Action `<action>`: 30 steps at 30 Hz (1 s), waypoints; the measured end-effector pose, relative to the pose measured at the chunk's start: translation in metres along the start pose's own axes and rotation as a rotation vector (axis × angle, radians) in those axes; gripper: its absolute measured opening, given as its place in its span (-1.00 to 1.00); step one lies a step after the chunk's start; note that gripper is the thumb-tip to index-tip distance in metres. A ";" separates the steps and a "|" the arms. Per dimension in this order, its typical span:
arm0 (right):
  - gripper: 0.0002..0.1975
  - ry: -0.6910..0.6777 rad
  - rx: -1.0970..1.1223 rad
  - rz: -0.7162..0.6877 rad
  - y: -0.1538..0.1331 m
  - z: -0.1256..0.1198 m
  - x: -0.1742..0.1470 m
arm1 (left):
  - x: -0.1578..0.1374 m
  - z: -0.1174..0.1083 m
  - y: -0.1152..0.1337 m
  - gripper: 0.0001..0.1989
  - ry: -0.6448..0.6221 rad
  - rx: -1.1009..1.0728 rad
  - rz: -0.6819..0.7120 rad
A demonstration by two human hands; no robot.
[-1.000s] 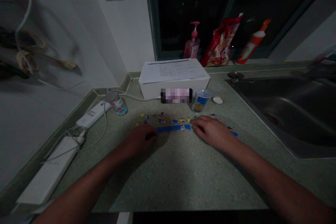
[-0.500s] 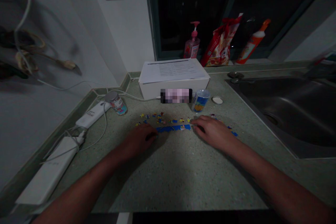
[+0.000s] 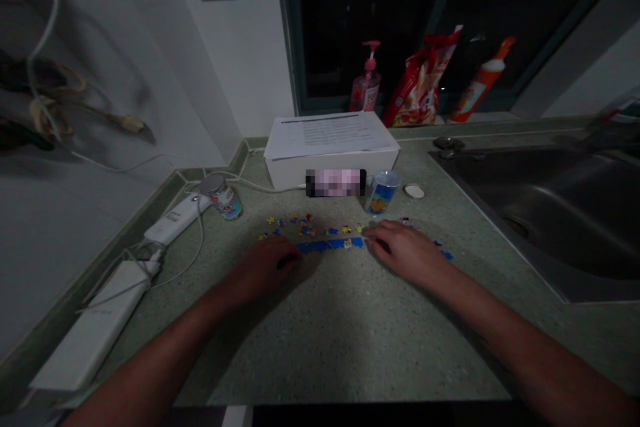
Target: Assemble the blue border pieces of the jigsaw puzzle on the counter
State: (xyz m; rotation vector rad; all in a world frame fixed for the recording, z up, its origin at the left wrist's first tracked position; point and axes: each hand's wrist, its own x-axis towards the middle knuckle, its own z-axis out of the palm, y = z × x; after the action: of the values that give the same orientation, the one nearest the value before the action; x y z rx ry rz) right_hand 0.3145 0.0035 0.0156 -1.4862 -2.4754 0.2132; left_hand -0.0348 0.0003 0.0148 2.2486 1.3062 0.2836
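A narrow strip of joined blue jigsaw puzzle pieces [image 3: 330, 245] lies flat on the counter between my hands. At its left end is my left hand [image 3: 265, 261], its thumb and forefinger curled together on the strip's edge. My right hand [image 3: 403, 247] rests just beyond the right end, fingers stretched forward and thumb apart, with nothing visible in it. Near its fingertips sits a small yellow puzzle piece [image 3: 359, 229]. Several loose puzzle pieces [image 3: 303, 220] are scattered behind the strip. More blue pieces [image 3: 445, 254] lie right of my right hand, partly hidden by it.
Behind the pieces stand a phone [image 3: 336, 183], a blue can [image 3: 382, 192] and a white box [image 3: 330, 147] with paper on top. The can's lid [image 3: 414, 191] lies beside it. A jar [image 3: 222, 197] and cabled power strips [image 3: 95, 323] are left; a sink [image 3: 550, 213] is right.
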 end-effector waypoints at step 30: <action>-0.75 -0.024 -0.014 -0.002 0.002 0.003 0.001 | -0.001 -0.002 -0.002 -0.88 0.048 0.111 -0.010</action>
State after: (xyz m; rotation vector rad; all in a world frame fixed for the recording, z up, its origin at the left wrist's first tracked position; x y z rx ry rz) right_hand 0.3153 0.0053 0.0126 -1.4951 -2.5024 0.2145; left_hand -0.0372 0.0008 0.0155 2.3403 1.3888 0.2692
